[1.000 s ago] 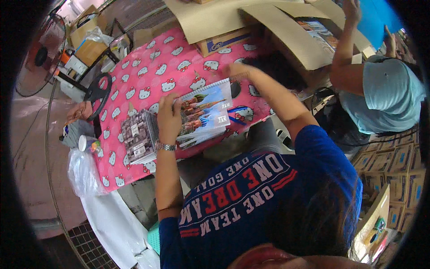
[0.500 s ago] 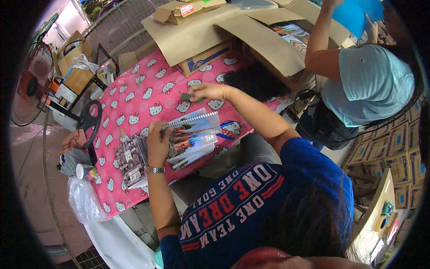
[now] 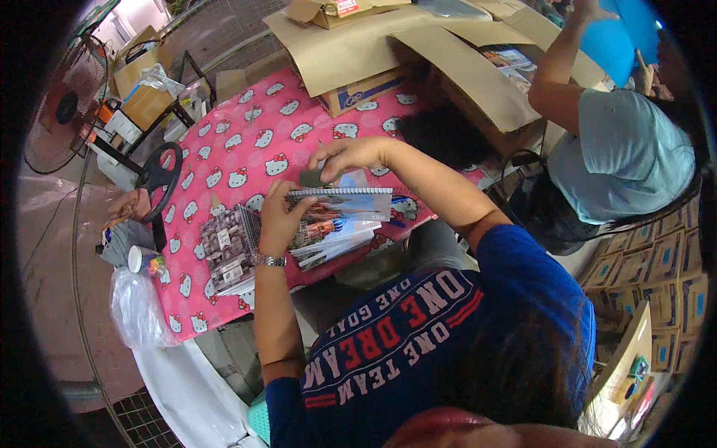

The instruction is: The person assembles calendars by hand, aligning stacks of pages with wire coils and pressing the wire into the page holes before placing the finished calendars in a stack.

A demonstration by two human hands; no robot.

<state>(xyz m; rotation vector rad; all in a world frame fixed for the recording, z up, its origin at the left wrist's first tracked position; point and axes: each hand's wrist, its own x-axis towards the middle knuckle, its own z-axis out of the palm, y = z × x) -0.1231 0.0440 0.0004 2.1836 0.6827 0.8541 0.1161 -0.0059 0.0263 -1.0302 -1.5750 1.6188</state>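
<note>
Left hand: we see the left hand (image 3: 281, 222) at the upper left corner of a spiral-bound booklet (image 3: 351, 207), its thumb apart from the other fingers and lying over the page; whether they pinch the corner, we cannot tell.
Right hand: our right hand (image 3: 349, 155) is just above the booklet's wire edge, its thumb and fingers closed on a small dark piece (image 3: 311, 178) (its exact shape is too blurred for us).
Booklet: it lies on the near side of the table, wire edge away from us, with colourful buildings and blue sky on its page and more sheets beneath.
Grey stack: to the left of our left hand is a stack of grey-covered booklets (image 3: 228, 250), near its wrist with the metal watch (image 3: 270, 260).
Table: a pink cloth (image 3: 246, 142) with white cat heads covers it; a white tub (image 3: 136, 260) stands near the left edge, beside a clear plastic bag (image 3: 138, 310).
Far side: we have an open cardboard box (image 3: 478, 86) there, and a co-worker in a light blue shirt (image 3: 624, 153) to our right.
</note>
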